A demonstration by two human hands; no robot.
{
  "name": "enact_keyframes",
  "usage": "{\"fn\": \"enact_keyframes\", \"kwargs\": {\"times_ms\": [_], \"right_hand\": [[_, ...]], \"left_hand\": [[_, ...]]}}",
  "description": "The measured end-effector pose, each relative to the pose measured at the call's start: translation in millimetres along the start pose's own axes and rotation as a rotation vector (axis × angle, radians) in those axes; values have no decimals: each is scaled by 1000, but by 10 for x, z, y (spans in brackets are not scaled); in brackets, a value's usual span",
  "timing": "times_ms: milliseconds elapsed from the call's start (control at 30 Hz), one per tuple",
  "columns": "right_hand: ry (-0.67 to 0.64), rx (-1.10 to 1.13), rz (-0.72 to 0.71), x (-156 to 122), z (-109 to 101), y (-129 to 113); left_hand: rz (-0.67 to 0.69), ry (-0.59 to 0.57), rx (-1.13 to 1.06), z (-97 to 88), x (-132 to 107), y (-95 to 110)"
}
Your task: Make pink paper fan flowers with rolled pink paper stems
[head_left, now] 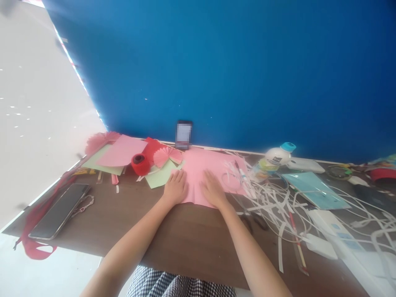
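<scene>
A pink paper sheet [202,167] lies on the brown table [185,235] before me. My left hand [175,186] rests flat on the sheet's near left edge, fingers together. On the sheet's near right part my right hand [212,189] presses down, fingers spread. Neither hand grips anything. A small pink paper fan [168,156] and a red ribbon roll [140,163] sit just left of the sheet.
A dark phone [58,210] lies at the left, another phone [183,134] leans on the blue wall. Pink and green papers [122,152] are at the back left. White paper strips [272,198], a glue bottle [275,159], scissors [253,220] and a teal sheet [314,189] crowd the right.
</scene>
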State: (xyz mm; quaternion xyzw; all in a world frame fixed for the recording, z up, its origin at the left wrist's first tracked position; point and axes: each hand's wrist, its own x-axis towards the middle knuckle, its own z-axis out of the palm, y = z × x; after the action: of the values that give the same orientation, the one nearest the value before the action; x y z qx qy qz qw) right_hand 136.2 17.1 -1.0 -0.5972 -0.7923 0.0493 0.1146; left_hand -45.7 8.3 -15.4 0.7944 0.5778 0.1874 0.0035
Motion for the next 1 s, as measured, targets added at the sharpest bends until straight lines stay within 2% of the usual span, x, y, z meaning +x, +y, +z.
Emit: {"fn": "enact_keyframes", "kwargs": {"times_ms": [100, 200, 267, 467, 667, 867, 1000], "right_hand": [[54, -14, -73, -43, -56, 18], [-2, -30, -97, -59, -47, 33], [-48, -32, -87, -51, -21, 44], [-100, -52, -13, -28, -7, 26], [-94, -73, 25, -38, -21, 6], [-85, -26, -9, -43, -5, 67], [-48, 30, -52, -50, -16, 106]], "left_hand": [[53, 29, 3, -65, 47, -22], [132, 49, -15, -108, 88, -42], [161, 23, -35, -98, 89, -55], [83, -35, 14, 0, 28, -55], [26, -44, 66, -32, -11, -69], [65, -68, 31, -87, -13, -136], [165, -92, -1, -182, 31, -189]]}}
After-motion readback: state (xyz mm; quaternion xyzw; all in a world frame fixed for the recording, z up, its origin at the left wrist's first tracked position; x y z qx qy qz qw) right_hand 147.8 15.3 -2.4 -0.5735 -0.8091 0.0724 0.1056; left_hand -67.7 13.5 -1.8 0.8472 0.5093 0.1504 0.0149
